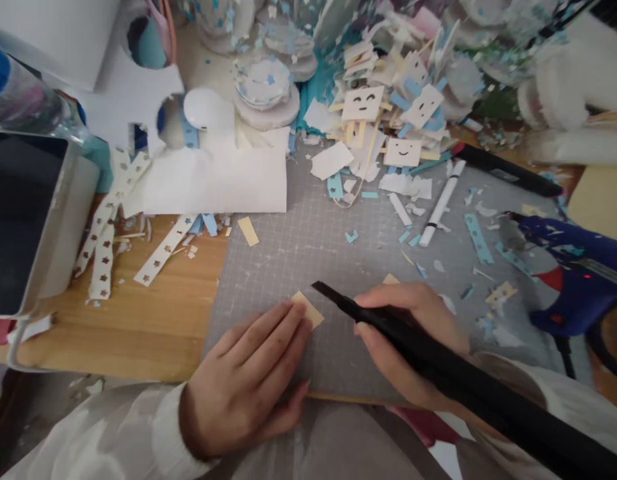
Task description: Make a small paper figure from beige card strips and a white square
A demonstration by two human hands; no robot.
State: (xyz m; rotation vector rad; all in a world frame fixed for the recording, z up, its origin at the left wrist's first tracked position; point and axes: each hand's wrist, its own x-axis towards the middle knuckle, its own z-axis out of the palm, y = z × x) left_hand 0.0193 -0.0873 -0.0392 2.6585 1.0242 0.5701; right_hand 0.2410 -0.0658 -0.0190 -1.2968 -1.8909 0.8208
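Observation:
My left hand (pixel 253 367) lies with its fingers stretched out on the grey cutting mat (pixel 273 267). Its fingertips press on a small pale yellow paper piece (pixel 311 312), part of which they cover. A long black utility knife (pixel 418 353) is gripped in my right hand (pixel 413 320), thumb and fingers around its front end. The dark blade points up and left, a little right of the paper piece, and I cannot tell whether it touches the mat. Another bit of yellow paper (pixel 391 279) shows just beyond the right hand's fingers.
A blue glue gun (pixel 573 267) lies at right. Near it are a black pen (pixel 506 170) and a white marker (pixel 442 203). Paper figures with drawn faces (pixel 362 105) pile up at the back. Star-punched paper strips (pixel 103 233) and a tablet (pixel 26 220) are at left.

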